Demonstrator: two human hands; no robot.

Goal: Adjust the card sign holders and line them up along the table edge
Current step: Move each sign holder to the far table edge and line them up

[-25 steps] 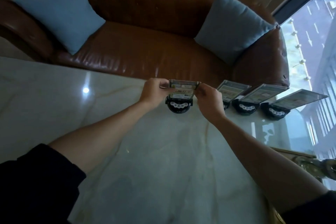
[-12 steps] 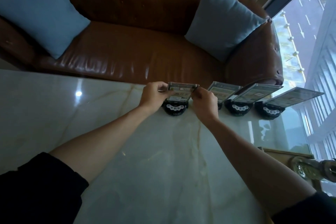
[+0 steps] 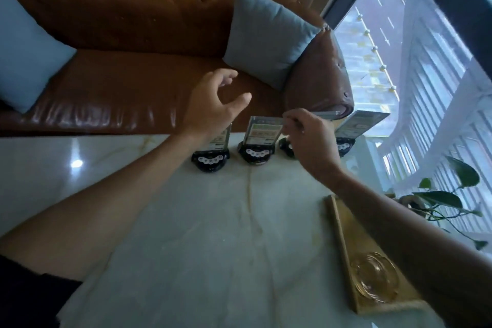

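Note:
Several card sign holders with black bases stand in a row along the far edge of the marble table (image 3: 186, 234). My left hand (image 3: 213, 104) hovers open above the leftmost holder (image 3: 210, 162), and its wrist hides part of that card. My right hand (image 3: 308, 138) pinches the upper right corner of the second holder's card (image 3: 265, 130). This hand hides most of the third holder (image 3: 326, 114), of which only the card's top edge and a bit of the base show. The fourth holder (image 3: 358, 126) stands free at the table's right corner.
A gold tray (image 3: 343, 242) holding a glass ashtray (image 3: 374, 275) lies on the table at the right, under my right forearm. A leafy plant (image 3: 439, 198) stands beyond it by the window. Behind the table edge is a brown leather sofa (image 3: 127, 88) with blue cushions (image 3: 269, 34).
Both hands let go of the leftmost holder's card. My left hand rose and opened; my right hand moved right to the second card. The camera view shifted right.

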